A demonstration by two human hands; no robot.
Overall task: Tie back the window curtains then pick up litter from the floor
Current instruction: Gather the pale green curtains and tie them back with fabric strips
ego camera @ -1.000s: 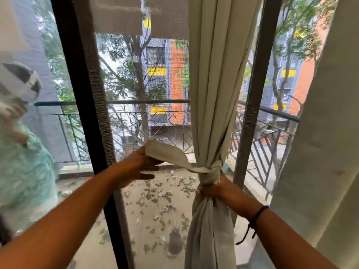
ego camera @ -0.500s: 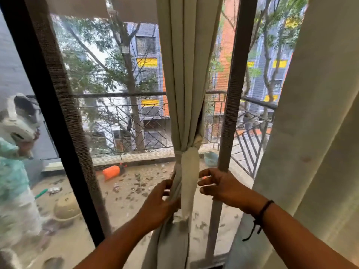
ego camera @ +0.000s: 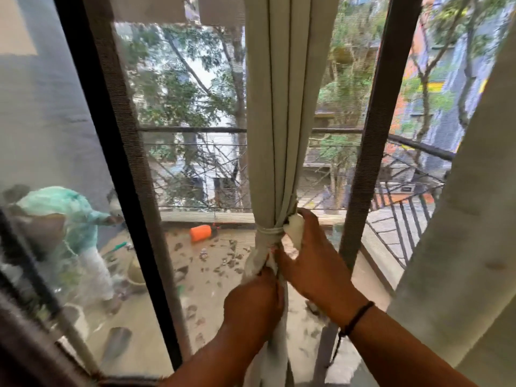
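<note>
Balcony floor [ego camera: 223, 277] behind the glass, leaf litter [ego camera: 229, 258] scattered, orange container [ego camera: 200, 233] by the ledge. Far left, a person in a teal top [ego camera: 64, 213] bends over outside. Centre: gathered curtain [ego camera: 279, 135] bunched by a tie-back [ego camera: 268, 231]. Left hand [ego camera: 252, 305] fingers curled round the curtain just below the tie. Right hand [ego camera: 307, 263] pinches the tie's loose end beside the knot.

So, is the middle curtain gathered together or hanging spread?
Gathered. A tie band cinches the curtain into a narrow bundle; the right hand grips the band's end.
</note>
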